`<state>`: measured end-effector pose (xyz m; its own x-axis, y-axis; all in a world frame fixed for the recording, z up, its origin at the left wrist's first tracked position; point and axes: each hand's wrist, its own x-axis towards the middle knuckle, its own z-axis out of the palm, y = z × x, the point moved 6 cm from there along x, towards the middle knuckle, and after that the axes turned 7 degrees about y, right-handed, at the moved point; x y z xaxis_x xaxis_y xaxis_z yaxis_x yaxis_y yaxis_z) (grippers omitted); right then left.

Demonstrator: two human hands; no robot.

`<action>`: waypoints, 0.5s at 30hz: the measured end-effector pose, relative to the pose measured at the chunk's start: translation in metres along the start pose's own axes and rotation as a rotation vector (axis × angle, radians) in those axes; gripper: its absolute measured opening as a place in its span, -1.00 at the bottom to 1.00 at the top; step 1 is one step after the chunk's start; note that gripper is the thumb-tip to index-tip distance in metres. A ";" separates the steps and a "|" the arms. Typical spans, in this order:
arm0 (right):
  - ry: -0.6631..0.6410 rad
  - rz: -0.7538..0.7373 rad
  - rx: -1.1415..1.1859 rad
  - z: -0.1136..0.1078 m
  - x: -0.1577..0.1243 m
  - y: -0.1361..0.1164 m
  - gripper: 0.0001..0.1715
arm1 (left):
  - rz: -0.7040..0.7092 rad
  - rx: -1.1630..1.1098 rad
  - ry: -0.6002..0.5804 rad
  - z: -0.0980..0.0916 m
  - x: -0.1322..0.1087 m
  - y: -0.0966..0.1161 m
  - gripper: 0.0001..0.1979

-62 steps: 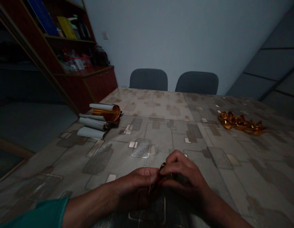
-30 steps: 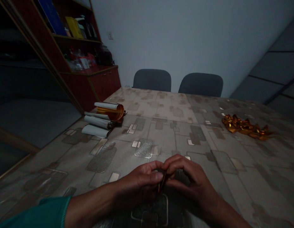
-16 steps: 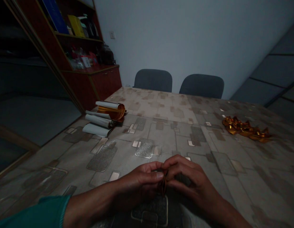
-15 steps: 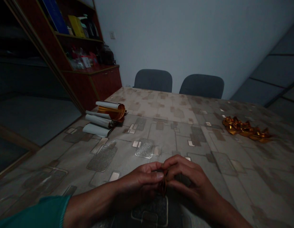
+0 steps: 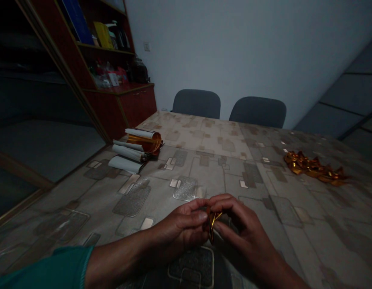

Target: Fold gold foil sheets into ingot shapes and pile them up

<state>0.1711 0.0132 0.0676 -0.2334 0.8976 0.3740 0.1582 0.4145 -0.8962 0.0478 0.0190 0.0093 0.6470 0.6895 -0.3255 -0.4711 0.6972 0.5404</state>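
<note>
The foil [image 5: 214,221] is probably feather-light, thin and slick, holding a crease yet easily crushed or torn, so it seems best taken by its folded edges with a soft fingertip pinch. It sits between the two hands over the table [image 5: 224,192], the left hand [image 5: 186,225] pinching it from its left between thumb and fingers, the right hand [image 5: 244,224] grasping its right side with curled fingertips. Beyond the foil lie sheets [image 5: 128,152] to its left and gold pieces [image 5: 315,167] to its right.
</note>
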 end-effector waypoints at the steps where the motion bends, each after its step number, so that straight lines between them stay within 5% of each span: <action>1: -0.005 -0.018 -0.018 0.000 0.001 -0.002 -0.81 | 0.006 -0.001 0.000 0.000 0.000 0.000 -0.58; 7: 0.073 0.079 0.041 0.000 -0.004 0.005 -0.55 | 0.020 0.032 0.001 -0.003 0.002 0.001 -0.58; 12: 0.108 0.249 0.250 0.004 -0.007 0.017 -0.91 | 0.038 0.077 0.040 -0.009 0.002 0.000 -0.61; 15: 0.134 0.329 0.367 0.006 -0.006 0.021 -0.89 | 0.036 0.139 0.057 -0.010 0.002 0.000 -0.61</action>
<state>0.1701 0.0152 0.0451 -0.0985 0.9931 0.0636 -0.1504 0.0484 -0.9874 0.0429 0.0226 0.0007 0.5943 0.7264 -0.3451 -0.4036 0.6406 0.6533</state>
